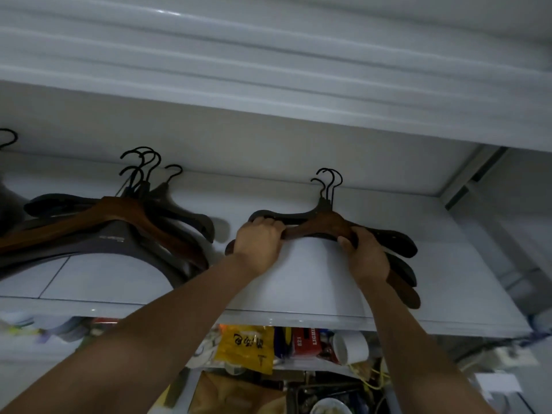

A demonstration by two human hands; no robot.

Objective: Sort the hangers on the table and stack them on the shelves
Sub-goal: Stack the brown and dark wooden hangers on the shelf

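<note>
- Lower level, below the shelf's front edge: yellow bag (pixel 245 346), red box (pixel 307 339), white cup (pixel 351 346) lying on its side.
- White shelf (pixel 298 318): carries all hangers.
- Left hand (pixel 258 237): fingers curled over the left arm of the hanger stack (pixel 319 225), gripping it.
- Right hand (pixel 366 255): fingers and thumb wrapped round the stack's right arm.
- Hanger stack: dark and brown wooden hangers, lying right of shelf centre, right-hand ends fanned apart.
- Hanger pile (pixel 125 216): toward the shelf's left end, well apart from the stack.
- Black hooks (pixel 328 180): point toward the shelf's back edge.
</note>
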